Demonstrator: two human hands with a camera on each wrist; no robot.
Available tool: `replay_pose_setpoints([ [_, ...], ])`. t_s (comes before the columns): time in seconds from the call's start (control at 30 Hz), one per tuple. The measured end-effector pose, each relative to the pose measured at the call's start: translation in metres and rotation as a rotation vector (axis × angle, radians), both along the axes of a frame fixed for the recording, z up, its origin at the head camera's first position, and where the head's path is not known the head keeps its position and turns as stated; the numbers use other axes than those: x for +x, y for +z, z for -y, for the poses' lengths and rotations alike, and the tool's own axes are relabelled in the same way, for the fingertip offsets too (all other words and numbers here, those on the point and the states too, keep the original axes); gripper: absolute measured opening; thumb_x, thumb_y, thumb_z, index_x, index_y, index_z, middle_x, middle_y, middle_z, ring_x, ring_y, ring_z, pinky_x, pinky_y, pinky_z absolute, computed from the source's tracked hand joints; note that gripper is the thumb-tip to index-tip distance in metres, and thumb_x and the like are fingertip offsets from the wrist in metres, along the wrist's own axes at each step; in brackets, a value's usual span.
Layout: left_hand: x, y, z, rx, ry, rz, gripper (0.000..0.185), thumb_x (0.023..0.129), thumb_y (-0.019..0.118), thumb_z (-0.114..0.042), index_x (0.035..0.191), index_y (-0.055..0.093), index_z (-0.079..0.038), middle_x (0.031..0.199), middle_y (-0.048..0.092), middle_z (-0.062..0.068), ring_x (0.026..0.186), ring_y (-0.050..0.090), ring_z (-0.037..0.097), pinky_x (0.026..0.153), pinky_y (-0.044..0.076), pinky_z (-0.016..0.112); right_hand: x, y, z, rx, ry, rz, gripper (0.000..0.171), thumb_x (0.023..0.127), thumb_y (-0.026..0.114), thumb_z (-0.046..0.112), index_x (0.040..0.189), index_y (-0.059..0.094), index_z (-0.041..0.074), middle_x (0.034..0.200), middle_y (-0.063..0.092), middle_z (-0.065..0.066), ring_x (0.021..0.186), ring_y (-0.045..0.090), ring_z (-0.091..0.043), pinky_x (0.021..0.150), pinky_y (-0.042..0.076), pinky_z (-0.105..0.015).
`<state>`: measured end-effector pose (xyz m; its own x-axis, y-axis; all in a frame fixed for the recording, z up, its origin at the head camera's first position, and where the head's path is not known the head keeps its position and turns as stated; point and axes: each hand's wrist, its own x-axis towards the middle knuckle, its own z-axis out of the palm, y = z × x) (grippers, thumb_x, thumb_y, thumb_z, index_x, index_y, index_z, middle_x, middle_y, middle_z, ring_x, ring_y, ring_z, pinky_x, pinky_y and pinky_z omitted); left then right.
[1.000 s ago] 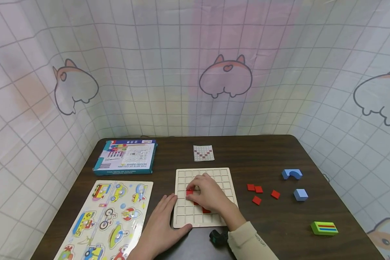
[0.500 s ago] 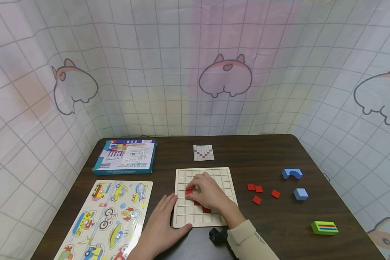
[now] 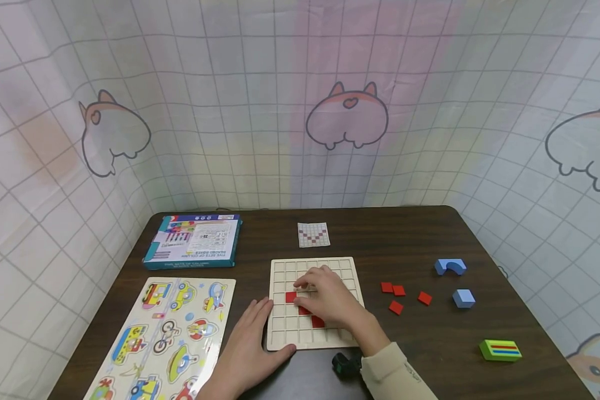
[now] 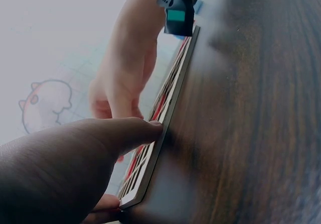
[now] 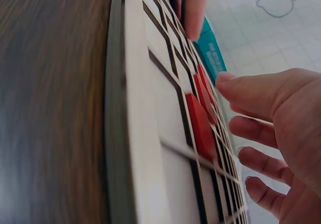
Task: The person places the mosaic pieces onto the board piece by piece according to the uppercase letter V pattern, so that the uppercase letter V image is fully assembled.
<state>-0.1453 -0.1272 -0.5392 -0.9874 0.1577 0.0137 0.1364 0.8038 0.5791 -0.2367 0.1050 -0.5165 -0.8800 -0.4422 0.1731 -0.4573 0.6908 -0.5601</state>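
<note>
The wooden grid board (image 3: 314,303) lies mid-counter with three red tiles (image 3: 291,297) set diagonally in it. The right hand (image 3: 332,297) hovers over them, fingers (image 5: 246,91) loosely apart, gripping nothing. The left hand (image 3: 247,339) steadies the board's near-left corner, fingers straight. Four loose red squares (image 3: 396,307) lie right, then blue blocks (image 3: 450,267); a pattern card (image 3: 313,234) lies behind. The teal box's (image 3: 194,240) print is unreadable.

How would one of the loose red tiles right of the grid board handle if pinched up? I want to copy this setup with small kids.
Each loose red tile looks thin and flat, so probably light and stiff. Lying flush on the table, it may be fiddly to lift; sliding seems easier. Square-edged, it shouldn't roll.
</note>
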Motion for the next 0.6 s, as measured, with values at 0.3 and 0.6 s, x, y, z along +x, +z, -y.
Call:
replay_pose_setpoints([
  [0.3, 0.0, 0.001, -0.001, -0.001, 0.004, 0.002, 0.11, 0.083, 0.086, -0.074, 0.168, 0.049, -0.014, 0.175, 0.047, 0.005, 0.17, 0.032, 0.035, 0.13, 0.041, 0.064, 0.004, -0.002, -0.031, -0.004, -0.091, -0.001, 0.03, 0.096, 0.088, 0.029, 0.125, 0.082, 0.02, 0.115, 0.077, 0.003, 0.11, 0.062, -0.018, 0.1, 0.056, -0.046],
  [0.6, 0.0, 0.0, -0.001, 0.002, 0.008, -0.01, 0.11, 0.083, 0.087, -0.073, 0.168, 0.049, -0.015, 0.176, 0.046, 0.004, 0.171, 0.031, 0.035, 0.132, 0.039, 0.062, 0.005, -0.002, -0.057, -0.013, -0.155, 0.039, 0.032, 0.096, 0.089, 0.029, 0.126, 0.081, 0.021, 0.125, 0.076, 0.006, 0.116, 0.059, -0.016, 0.102, 0.055, -0.046],
])
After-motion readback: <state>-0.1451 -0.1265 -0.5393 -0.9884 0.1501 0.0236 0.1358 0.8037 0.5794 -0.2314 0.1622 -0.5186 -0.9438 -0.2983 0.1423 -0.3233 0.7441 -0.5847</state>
